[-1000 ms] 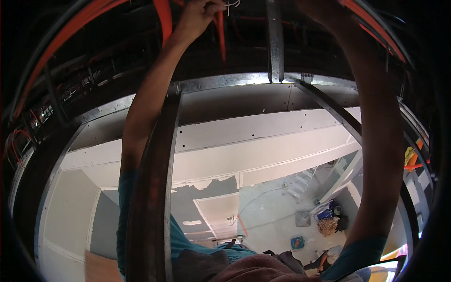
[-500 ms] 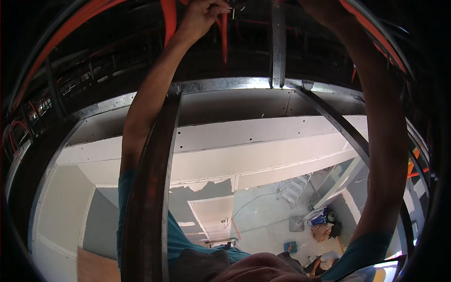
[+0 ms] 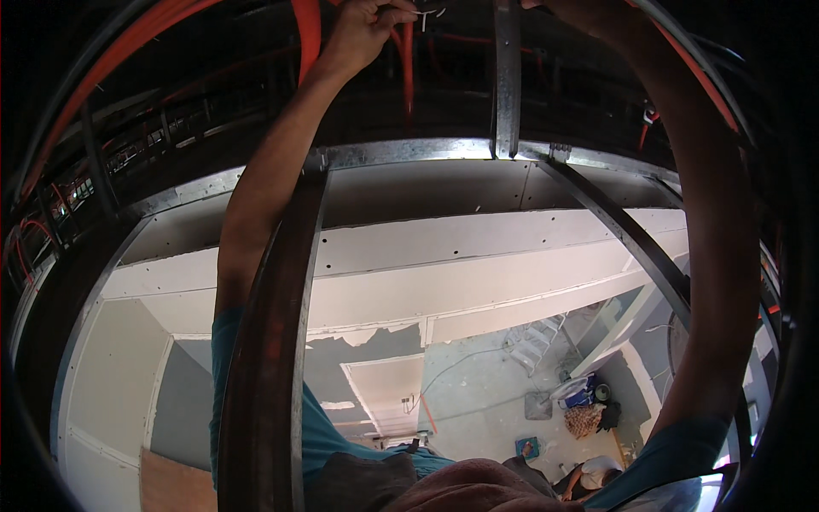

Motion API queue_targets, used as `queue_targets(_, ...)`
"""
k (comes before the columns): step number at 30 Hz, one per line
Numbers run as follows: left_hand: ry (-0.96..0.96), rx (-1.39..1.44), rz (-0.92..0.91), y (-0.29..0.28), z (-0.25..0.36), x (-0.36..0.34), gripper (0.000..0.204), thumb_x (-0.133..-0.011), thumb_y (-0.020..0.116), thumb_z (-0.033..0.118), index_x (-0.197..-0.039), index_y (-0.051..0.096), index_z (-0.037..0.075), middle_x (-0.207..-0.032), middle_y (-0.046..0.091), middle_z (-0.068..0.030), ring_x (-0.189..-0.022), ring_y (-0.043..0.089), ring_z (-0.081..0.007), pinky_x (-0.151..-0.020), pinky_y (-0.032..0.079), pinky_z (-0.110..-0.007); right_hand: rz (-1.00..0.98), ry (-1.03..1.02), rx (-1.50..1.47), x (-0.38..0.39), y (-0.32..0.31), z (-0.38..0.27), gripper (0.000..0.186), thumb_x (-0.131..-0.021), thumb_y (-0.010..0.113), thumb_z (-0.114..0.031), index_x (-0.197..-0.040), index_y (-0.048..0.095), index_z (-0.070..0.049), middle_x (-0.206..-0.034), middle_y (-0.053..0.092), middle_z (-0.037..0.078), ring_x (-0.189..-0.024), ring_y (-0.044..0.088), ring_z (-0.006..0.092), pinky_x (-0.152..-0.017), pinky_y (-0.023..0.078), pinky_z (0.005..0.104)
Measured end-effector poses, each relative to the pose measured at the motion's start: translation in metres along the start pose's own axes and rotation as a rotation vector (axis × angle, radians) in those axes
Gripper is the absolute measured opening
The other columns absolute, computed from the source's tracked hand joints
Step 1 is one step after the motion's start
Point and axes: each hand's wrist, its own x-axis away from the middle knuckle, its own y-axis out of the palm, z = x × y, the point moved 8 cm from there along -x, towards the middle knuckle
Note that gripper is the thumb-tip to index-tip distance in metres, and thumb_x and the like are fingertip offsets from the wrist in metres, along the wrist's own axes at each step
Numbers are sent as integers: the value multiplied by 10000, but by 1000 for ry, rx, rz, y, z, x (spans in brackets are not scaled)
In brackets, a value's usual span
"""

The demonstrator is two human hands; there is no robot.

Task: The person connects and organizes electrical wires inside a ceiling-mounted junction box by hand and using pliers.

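Observation:
High at the upper edge, my left hand is closed in a pinch on a thin white wire. Its short pale ends stick out past the fingertips. Close by hang an orange conduit and a thicker orange conduit. My right hand reaches to the top edge, beyond an upright metal stud. It is dark and partly cut off, so what its fingers hold is hidden.
A metal channel crosses ahead, with a dark beam beside my left arm and a slanting metal profile on the right. Far below are a ladder, a blue bag and a crouching person on the floor.
My right forearm has swung outward to the right, and its fingertips now show beyond the upright stud. My left hand has barely moved and still pinches the wire.

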Motion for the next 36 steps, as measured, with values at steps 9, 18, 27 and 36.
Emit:
queue_targets(9, 53, -41, 34, 0, -1, -2, 144, -1016, 539, 9, -926, 647, -20, -864, 691, -66, -826, 681, -164, -717, 586, -317, -288, 215, -202, 9, -22, -15, 376, -1002, 594, -343, -1341, 630, -185, -1230, 688, 96, -1104, 657, 309, -908, 519, 464)
queue_targets(18, 18, -21, -22, 6, 1, 0, 106, -1003, 569, 10, -934, 646, -11, -862, 690, -75, -829, 662, -153, -748, 554, -310, -384, 358, -480, 19, -4, -26, 363, -983, 618, -372, -1167, 677, -65, -1030, 714, 182, -985, 684, 340, -864, 521, 478)
queue_targets(27, -159, -318, -66, 19, 16, 0, 332, -832, 861, 241, -873, 603, 36, -807, 680, -47, -736, 624, -110, -650, 512, -276, -521, 715, -868, 55, -3, -64, 336, -984, 614, -313, -1077, 670, 5, -943, 716, 154, -823, 689, 264, -756, 538, 431)
queue_targets(36, -59, -338, 25, 18, 36, -2, 546, -684, 951, 413, -845, 558, 71, -727, 640, -40, -648, 632, -125, -567, 516, -291, -442, 886, -1091, 60, 9, -87, 306, -958, 691, -290, -1000, 679, 12, -831, 701, 116, -744, 670, 218, -717, 538, 403)
